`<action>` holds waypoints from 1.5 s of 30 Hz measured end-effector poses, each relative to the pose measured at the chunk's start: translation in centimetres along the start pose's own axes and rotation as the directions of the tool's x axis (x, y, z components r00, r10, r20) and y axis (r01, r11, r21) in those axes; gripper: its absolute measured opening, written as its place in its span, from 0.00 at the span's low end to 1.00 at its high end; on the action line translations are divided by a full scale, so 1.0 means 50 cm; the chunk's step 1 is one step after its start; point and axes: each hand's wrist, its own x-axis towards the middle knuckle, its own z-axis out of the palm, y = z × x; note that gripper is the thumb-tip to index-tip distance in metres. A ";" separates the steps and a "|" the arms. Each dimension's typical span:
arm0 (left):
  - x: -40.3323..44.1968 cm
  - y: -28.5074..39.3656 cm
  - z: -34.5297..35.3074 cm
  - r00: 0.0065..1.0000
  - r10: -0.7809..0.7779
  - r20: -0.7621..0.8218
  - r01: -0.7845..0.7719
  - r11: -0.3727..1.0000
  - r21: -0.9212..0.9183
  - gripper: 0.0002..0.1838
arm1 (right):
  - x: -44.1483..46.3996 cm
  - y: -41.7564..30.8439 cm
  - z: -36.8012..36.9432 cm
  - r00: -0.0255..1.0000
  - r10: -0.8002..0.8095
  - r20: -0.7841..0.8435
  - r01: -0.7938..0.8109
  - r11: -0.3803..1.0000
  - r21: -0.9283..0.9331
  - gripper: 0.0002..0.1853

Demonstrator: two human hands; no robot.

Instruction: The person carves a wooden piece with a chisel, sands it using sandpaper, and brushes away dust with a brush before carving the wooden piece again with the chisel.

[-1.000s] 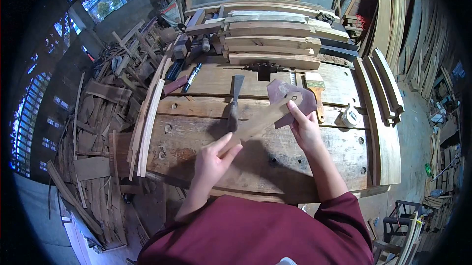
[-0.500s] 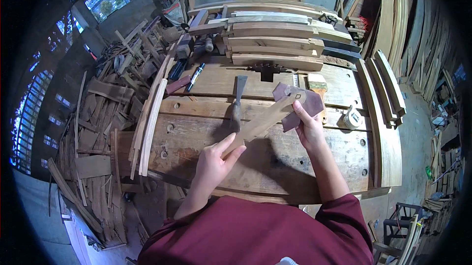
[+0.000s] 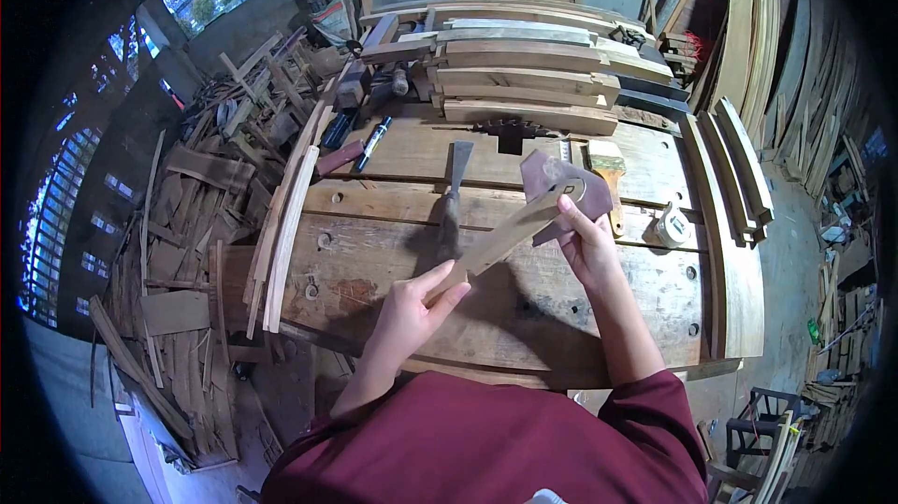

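Observation:
A light wooden piece slants up to the right over the workbench, with a small square mark or hole near its far end. My left hand grips the near end between thumb and fingers. At the far end, my right hand pinches the wood together with a purplish-brown sheet, which lies behind and around that end. A chisel-like tool with a dark handle rests on the bench, left of the piece. Just beyond my right hand lies a wide brush, partly covered by the sheet.
Stacked boards fill the bench's far side. A white tape roll or measure lies on the right, near long curved boards. On the left are a marker, a maroon block and long strips.
The sheet and the far end of the wood first shifted slightly right, then tilted a little. Both hands have moved slightly right and keep their hold.

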 end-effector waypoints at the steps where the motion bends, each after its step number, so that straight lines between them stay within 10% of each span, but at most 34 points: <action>1: -0.001 -0.005 0.001 1.000 -0.004 0.020 0.004 1.000 -0.011 0.24 | 0.002 0.003 -0.007 1.000 -0.018 0.008 0.018 1.000 -0.006 0.22; 20: -0.002 -0.003 0.005 0.993 -0.088 0.073 0.098 0.983 -0.153 0.22 | -0.005 -0.002 -0.001 0.999 -0.043 -0.026 0.043 0.999 -0.013 0.24; 26: 0.007 0.008 0.000 1.000 -0.005 -0.014 0.006 0.996 0.086 0.22 | 0.007 0.006 0.007 0.993 -0.089 -0.082 0.083 0.994 -0.077 0.26; 34: -0.003 -0.015 0.029 0.993 -0.073 0.092 0.088 0.981 -0.171 0.23 | 0.001 -0.011 0.001 0.999 -0.033 0.039 0.032 0.999 0.027 0.26; 45: 0.011 -0.013 0.036 0.999 0.032 -0.038 -0.029 0.997 0.070 0.23 | 0.023 0.016 -0.009 0.988 -0.121 -0.099 0.109 0.988 -0.112 0.23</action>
